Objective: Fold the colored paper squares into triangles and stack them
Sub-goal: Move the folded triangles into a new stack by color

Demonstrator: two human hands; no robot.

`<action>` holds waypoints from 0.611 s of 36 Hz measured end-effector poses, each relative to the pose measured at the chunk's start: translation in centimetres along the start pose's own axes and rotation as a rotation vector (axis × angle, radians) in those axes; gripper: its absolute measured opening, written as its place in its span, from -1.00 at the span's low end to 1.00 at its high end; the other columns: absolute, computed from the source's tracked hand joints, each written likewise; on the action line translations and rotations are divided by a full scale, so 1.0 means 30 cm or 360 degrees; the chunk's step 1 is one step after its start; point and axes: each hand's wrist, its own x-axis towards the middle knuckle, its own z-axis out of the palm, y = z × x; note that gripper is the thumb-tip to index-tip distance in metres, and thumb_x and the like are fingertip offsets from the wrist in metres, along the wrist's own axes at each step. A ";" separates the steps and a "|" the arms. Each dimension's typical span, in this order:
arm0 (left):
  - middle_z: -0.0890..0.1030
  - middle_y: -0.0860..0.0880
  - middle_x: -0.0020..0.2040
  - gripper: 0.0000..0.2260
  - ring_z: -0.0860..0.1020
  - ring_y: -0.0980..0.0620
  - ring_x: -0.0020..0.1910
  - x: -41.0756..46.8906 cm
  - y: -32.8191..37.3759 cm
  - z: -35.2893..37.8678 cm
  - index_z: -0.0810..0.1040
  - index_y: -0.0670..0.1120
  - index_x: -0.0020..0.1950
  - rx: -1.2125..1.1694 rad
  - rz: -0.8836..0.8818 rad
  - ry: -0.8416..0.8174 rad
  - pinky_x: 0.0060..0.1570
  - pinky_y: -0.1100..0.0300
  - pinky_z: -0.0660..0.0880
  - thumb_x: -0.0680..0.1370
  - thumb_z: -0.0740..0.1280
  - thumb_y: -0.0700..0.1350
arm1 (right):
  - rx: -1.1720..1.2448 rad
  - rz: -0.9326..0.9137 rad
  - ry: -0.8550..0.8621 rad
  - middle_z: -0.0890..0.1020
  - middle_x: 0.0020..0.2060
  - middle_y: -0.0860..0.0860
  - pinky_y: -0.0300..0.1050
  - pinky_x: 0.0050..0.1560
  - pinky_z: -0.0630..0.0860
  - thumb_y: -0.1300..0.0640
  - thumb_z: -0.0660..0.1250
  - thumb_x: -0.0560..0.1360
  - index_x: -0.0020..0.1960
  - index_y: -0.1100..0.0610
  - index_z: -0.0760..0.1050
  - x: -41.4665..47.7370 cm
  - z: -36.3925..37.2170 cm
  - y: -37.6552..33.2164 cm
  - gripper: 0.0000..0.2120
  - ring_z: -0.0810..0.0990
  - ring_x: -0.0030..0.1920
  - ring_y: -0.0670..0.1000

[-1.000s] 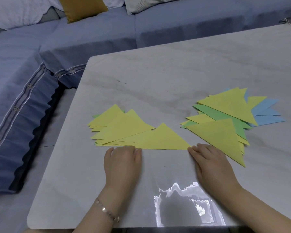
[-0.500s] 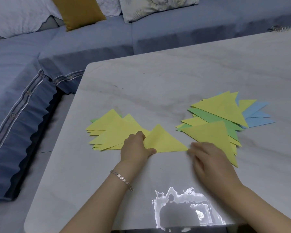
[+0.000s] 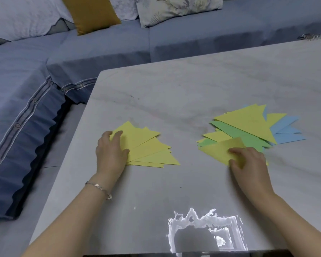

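Here, the left hand [image 3: 110,154] lies flat on the yellow stack [image 3: 148,147] at the middle left of the desk [image 3: 174,93], its fingers [image 3: 119,137] straight and a little apart. The right hand [image 3: 248,162] pinches one yellow triangle [image 3: 217,151] between thumb and fingers, at the near edge of the mixed pile [image 3: 248,125] of yellow, green and blue papers on the right.

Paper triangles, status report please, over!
Left hand flat on the yellow triangle stack. Right hand pinches a yellow triangle at the mixed pile's near edge. Nothing on the table between the piles.
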 end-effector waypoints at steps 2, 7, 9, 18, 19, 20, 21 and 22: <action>0.27 -0.19 0.38 -0.54 0.21 -0.17 0.37 -0.046 0.033 0.010 0.37 -0.13 0.36 -0.0079 0.0155 0.0068 0.32 0.02 0.15 0.47 0.35 -0.18 | 0.0183 -0.0125 0.0013 0.54 -0.05 0.07 -0.27 0.02 0.24 0.41 0.30 0.42 0.06 0.17 0.56 -0.007 0.000 -0.032 -0.73 0.46 0.08 0.11; 0.38 0.12 0.22 -0.52 0.36 0.21 0.21 -0.169 0.169 0.027 0.37 -0.04 0.34 -0.0762 0.0499 -0.0143 0.16 0.57 0.15 0.45 0.41 -0.06 | 0.0572 -0.0512 -0.0283 0.54 -0.13 -0.17 -0.54 -0.03 0.26 0.42 0.32 0.41 -0.10 -0.13 0.49 -0.026 0.006 -0.151 -0.58 0.47 -0.05 -0.28; 0.35 0.30 0.14 -0.48 0.38 0.41 0.06 -0.200 0.200 0.041 0.30 0.14 0.32 -0.1004 0.0398 -0.0340 0.01 0.66 0.21 0.42 0.43 0.00 | 0.0598 -0.0668 -0.0485 0.54 -0.14 -0.15 -0.52 -0.04 0.28 0.42 0.34 0.41 -0.11 -0.16 0.49 -0.025 0.014 -0.183 -0.56 0.46 -0.04 -0.28; 0.53 0.04 -0.10 -0.70 0.48 0.08 -0.09 -0.222 0.171 0.109 0.48 -0.07 0.23 -0.0797 0.0163 -0.0200 -0.04 0.25 0.40 0.52 0.24 -0.28 | -0.0030 -0.0711 -0.0515 0.44 0.21 0.08 -0.19 0.18 0.29 0.40 0.32 0.41 0.01 0.14 0.60 -0.027 0.137 -0.190 -0.74 0.40 0.22 0.08; 0.53 0.00 -0.04 -0.70 0.48 0.03 -0.03 -0.227 0.171 0.110 0.48 -0.10 0.24 -0.0732 0.0187 -0.0167 0.00 0.24 0.39 0.52 0.23 -0.29 | -0.0095 -0.0745 -0.0456 0.45 0.23 0.14 -0.09 0.22 0.30 0.40 0.35 0.39 0.00 0.16 0.61 -0.036 0.148 -0.192 -0.75 0.39 0.25 0.16; 0.53 -0.05 0.02 -0.70 0.48 -0.02 0.03 -0.236 0.172 0.112 0.49 -0.14 0.23 -0.0650 0.0261 -0.0119 0.04 0.23 0.37 0.52 0.23 -0.31 | -0.0132 -0.0776 -0.0395 0.48 0.21 0.17 0.00 0.22 0.32 0.40 0.37 0.37 -0.02 0.17 0.63 -0.045 0.157 -0.196 -0.76 0.42 0.24 0.22; 0.54 -0.10 0.06 -0.72 0.48 -0.07 0.08 -0.247 0.175 0.115 0.51 -0.18 0.21 -0.0574 0.0375 -0.0076 0.08 0.22 0.36 0.51 0.23 -0.32 | -0.0150 -0.0818 -0.0324 0.53 0.16 0.19 0.06 0.18 0.36 0.38 0.38 0.36 -0.06 0.18 0.64 -0.057 0.163 -0.197 -0.79 0.47 0.19 0.25; 0.54 -0.13 0.09 -0.74 0.50 -0.10 0.10 -0.264 0.179 0.123 0.53 -0.20 0.18 -0.0516 0.0492 -0.0068 0.10 0.23 0.37 0.51 0.22 -0.30 | -0.0173 -0.0892 -0.0243 0.59 0.10 0.18 0.09 0.11 0.42 0.36 0.38 0.34 -0.10 0.20 0.64 -0.069 0.168 -0.193 -0.82 0.53 0.12 0.25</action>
